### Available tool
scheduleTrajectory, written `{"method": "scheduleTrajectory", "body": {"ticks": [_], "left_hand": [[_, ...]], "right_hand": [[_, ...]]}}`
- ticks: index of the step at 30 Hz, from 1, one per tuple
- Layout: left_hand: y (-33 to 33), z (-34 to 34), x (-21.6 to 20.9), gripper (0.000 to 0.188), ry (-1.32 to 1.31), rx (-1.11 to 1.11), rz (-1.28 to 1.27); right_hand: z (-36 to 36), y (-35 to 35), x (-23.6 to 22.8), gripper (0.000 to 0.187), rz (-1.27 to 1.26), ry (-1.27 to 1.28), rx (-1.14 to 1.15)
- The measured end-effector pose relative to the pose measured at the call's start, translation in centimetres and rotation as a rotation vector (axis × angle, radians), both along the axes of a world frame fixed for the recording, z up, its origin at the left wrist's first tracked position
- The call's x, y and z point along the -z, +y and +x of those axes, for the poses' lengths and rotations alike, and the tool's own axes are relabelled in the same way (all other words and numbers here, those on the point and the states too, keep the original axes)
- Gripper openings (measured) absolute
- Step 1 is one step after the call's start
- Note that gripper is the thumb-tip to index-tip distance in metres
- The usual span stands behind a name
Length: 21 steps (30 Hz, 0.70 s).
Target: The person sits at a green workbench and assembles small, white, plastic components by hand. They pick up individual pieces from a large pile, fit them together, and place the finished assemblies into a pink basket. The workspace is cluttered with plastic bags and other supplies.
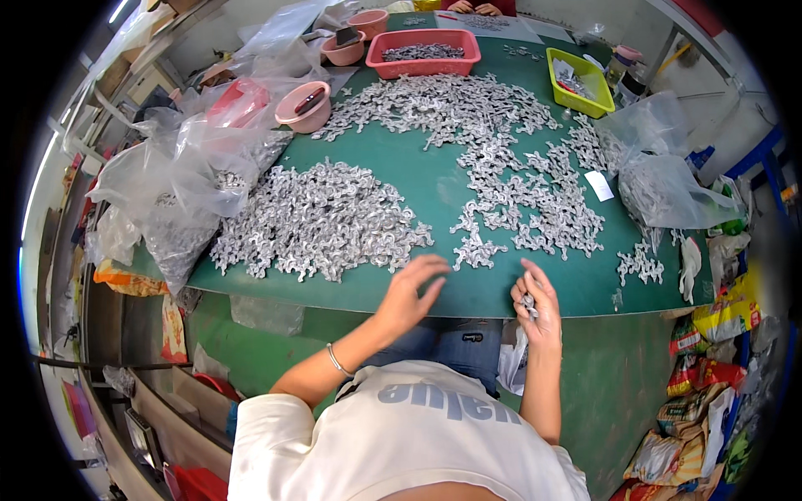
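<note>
My right hand (pixel 545 311) is curled near the table's front edge, with a few small grey metal parts (pixel 529 306) showing in its fingers. To its left, my left hand (pixel 411 294) hovers at the front right corner of a dense heap of the same curvy grey parts (pixel 322 221). Its thumb stands apart from the fingers, and nothing shows in it. Beyond both hands, a thinner spread of these parts (pixel 526 196) runs from the right middle of the green tabletop (pixel 418 179) to the far side.
Clear plastic bags holding grey parts flank the work, one left (pixel 180 196) and one right (pixel 660 188). At the back are a red basin (pixel 468 65), pink bowls (pixel 305 108) and a yellow-green basket (pixel 585 102). A small white paper (pixel 599 185) lies right. Another person's hands (pixel 474 8) are across the table.
</note>
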<state>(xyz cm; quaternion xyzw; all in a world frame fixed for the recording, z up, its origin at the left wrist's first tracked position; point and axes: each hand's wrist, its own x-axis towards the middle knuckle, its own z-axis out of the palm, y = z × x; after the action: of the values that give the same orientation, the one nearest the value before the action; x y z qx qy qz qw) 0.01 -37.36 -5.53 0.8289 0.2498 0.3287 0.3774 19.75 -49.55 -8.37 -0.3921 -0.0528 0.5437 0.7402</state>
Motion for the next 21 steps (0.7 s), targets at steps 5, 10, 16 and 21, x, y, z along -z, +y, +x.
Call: {"method": "scheduleTrajectory", "body": {"ticks": [5,10,16,21], "left_hand": [[-0.4,-0.7,1.4,0.018,0.073,0.136,-0.211],[2.2,-1.1,1.3,0.018,0.06,0.199,-0.302],[4.8,-1.7,1.3,0.018,-0.008,0.24,-0.371],[5.3,-3.0,2.5,0.019,-0.012,0.316,-0.4]], "right_hand": [[0.5,4.2,1.5,0.024,-0.383,-1.317,0.057],[-1.2,8.2,-0.3,0.019,-0.492,-1.588,-0.14],[0.7,7.7,-0.5,0.013,-0.773,-1.643,-0.159],[-2.0,8.1,-1.0,0.016,-0.721,-1.657,0.044]]}}
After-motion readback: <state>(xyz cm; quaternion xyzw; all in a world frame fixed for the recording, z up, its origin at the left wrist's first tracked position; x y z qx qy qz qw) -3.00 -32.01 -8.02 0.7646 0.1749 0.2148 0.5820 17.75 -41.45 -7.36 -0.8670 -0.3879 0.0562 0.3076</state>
